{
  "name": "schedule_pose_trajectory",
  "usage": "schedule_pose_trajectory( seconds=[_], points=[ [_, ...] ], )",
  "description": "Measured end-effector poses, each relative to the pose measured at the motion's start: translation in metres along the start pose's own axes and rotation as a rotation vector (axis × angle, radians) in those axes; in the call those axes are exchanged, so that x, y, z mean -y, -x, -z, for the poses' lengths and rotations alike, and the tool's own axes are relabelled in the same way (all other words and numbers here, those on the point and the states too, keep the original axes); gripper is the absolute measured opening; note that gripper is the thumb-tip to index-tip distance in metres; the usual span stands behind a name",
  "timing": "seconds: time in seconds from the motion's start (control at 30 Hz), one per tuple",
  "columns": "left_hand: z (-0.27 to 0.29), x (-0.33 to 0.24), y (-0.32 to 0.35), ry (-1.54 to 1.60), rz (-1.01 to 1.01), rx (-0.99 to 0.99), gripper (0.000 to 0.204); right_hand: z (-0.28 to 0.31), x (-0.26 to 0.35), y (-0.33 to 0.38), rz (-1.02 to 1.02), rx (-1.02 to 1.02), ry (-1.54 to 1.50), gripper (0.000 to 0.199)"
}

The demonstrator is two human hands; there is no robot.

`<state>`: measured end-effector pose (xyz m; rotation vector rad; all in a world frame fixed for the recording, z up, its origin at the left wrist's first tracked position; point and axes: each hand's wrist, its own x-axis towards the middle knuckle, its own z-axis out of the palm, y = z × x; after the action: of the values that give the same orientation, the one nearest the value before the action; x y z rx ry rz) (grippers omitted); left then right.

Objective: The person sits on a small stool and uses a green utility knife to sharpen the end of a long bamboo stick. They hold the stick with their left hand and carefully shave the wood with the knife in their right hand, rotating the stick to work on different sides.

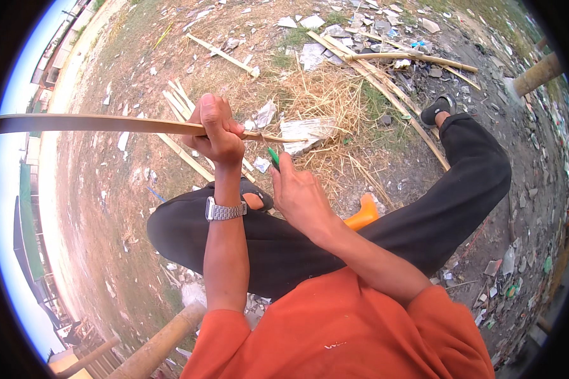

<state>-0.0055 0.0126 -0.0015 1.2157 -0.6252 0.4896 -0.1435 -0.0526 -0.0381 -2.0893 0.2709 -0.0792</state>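
Note:
My left hand (pixel 218 129), with a metal watch (pixel 226 209) on its wrist, is closed round a long bamboo strip (pixel 101 124). The strip runs level from the far left, through the fist, and ends in a thin, pale tip to the right. My right hand (pixel 300 196) is closed on a small green-handled knife (pixel 273 159), held just below the strip's thin end. Its blade hardly shows, and I cannot tell whether it touches the bamboo. Straw-like shavings (pixel 329 101) lie on the ground beyond my hands, around a pale, flat slab (pixel 306 134).
Bamboo strips (pixel 385 88) lie at the far right, and more strips (pixel 182 101) beyond my left hand. An orange, curved object (pixel 363 213) is beside my right forearm. Bamboo poles (pixel 161 341) (pixel 537 74) stand at lower left and upper right. Rubble and litter cover the ground.

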Motion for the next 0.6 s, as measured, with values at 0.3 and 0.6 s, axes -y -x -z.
schedule_pose_trajectory(
  seconds=[0.3,0.6],
  points=[
    [0.004,0.006,-0.002,0.055,0.013,0.027,0.041,-0.013,-0.033,-0.008,-0.043,0.002,0.002,0.019],
    [0.005,0.007,-0.002,0.05,0.036,-0.027,0.04,-0.011,-0.04,-0.012,-0.069,0.026,0.0,0.018]
  ],
)
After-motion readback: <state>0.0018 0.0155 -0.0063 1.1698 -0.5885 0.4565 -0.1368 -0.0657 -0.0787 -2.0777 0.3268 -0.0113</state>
